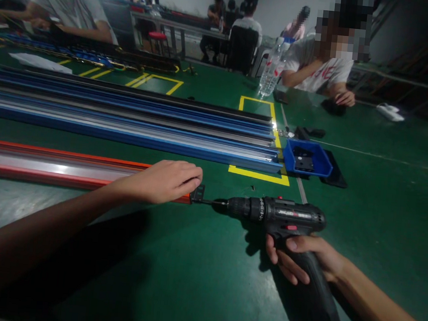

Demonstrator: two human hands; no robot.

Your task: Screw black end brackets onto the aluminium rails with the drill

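Observation:
My right hand [295, 256] is wrapped round the grip of a black cordless drill [292, 216], which lies on its side low over the green table and points left. Its long bit meets a small black end cap [197, 193] at the right end of an orange-red metal profile [62, 166]. Over that same end, my left hand [168, 180] is closed on the profile, fingers curled down across it. The fingertips are partly hidden behind the hand.
Several blue and black profiles [164, 130] lie side by side beyond the orange one. Right of them, a blue bin [308, 159] holds black parts. Plastic bottles [271, 70] stand farther back. People sit across the green table [195, 280], one with a hand [344, 96] on it.

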